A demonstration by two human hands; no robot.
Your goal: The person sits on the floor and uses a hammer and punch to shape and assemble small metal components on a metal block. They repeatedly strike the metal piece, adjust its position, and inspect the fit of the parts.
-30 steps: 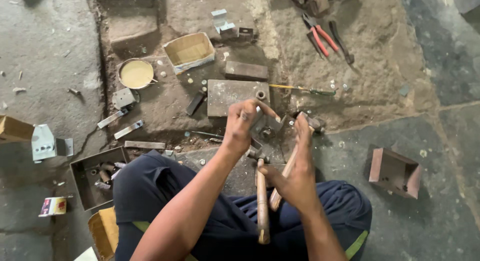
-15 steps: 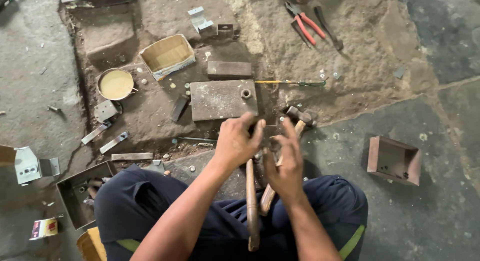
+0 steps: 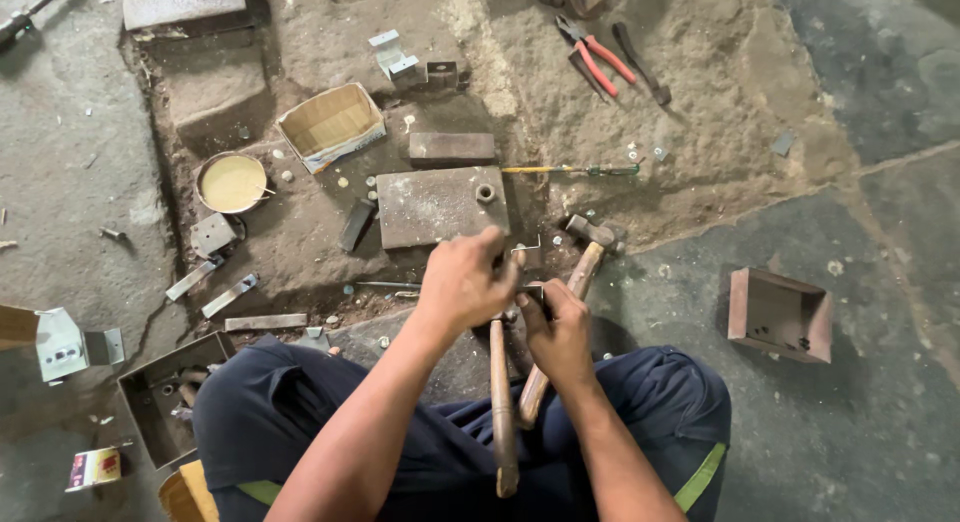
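I sit cross-legged on the floor with both hands close together over my lap. My left hand (image 3: 462,282) is closed, its thumb and fingers pinching a small bent metal bracket (image 3: 526,252). My right hand (image 3: 557,330) grips the same small piece from below. A hammer (image 3: 590,232) with a wooden handle lies under my hands, its head pointing away from me. A second wooden handle (image 3: 501,412) rests beside it between my legs. Just beyond my hands lies a flat metal plate (image 3: 430,207) with a nut (image 3: 486,192) on it.
Red-handled pliers (image 3: 603,64) and a screwdriver (image 3: 570,169) lie further off. A cardboard box (image 3: 332,124) and a round tin (image 3: 232,182) sit at the left. A rusty metal box (image 3: 780,314) stands at the right, a metal tray (image 3: 158,394) by my left knee.
Both hands have drawn back from the plate toward my lap and come closer together around the small piece. The view has shifted slightly.
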